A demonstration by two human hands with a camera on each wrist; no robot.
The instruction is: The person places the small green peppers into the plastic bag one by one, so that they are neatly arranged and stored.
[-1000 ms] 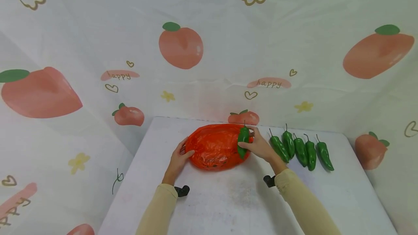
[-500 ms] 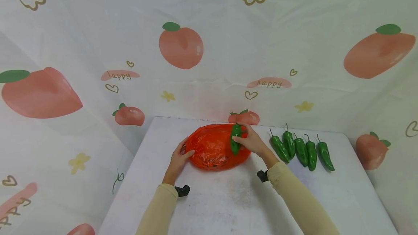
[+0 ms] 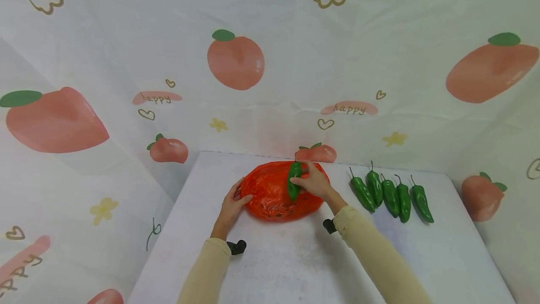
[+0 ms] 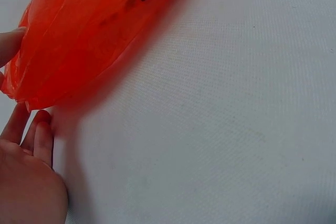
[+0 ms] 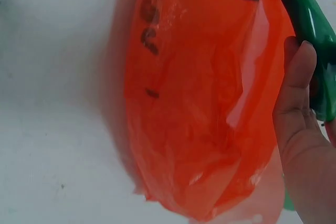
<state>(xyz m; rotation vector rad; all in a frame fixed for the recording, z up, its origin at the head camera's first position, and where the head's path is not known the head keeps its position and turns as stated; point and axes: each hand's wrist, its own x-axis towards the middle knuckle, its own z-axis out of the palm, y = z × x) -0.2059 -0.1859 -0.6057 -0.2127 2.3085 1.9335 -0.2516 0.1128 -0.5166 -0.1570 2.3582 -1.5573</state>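
Note:
A red plastic bag lies on the white table with dark printed marks along its near side. My left hand grips the bag's left end, thumb on top and fingers beyond the edge; the left wrist view shows the thumb against the plastic. A green chili pepper stays pinched between the thumb and fingers of my right hand, above the bag's right half, stem pointing away. In the right wrist view the pepper shows its curved tip over the bag. The bag's inside is mostly hidden.
Several green chili peppers lie side by side on the right of the white table. A white curtain with fruit prints hangs behind and at both sides. A black wrist mount sticks out by the left wrist.
My right hand has carried the chili pepper leftward over the red bag, from its right edge toward the middle. The left hand keeps its grip on the bag's left end.

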